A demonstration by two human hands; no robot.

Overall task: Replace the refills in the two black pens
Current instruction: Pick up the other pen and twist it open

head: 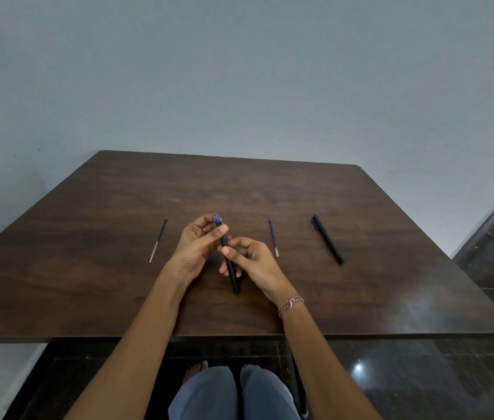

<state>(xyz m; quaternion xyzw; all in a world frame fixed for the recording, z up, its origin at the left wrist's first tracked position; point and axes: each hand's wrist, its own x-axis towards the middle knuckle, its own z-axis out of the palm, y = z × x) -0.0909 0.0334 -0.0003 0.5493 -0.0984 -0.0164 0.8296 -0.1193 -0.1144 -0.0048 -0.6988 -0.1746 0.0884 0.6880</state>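
On my feed the left hand (pixel 197 244) pinches the blue tip end of a black pen (pixel 230 265), thumb and fingers curled round it. The right hand (pixel 252 259) grips the barrel nearer me. The pen slants over the middle of the table (pixel 391 283). A second black pen (pixel 327 239) lies at the right, a purple refill (pixel 273 236) between it and the hands, and a dark refill (pixel 158 239) at the left.

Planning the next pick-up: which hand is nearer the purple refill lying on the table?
Right. The right hand sits just beside the purple refill, gripping the black pen; the left hand is beyond that pen, farther away, pinching its blue tip end.
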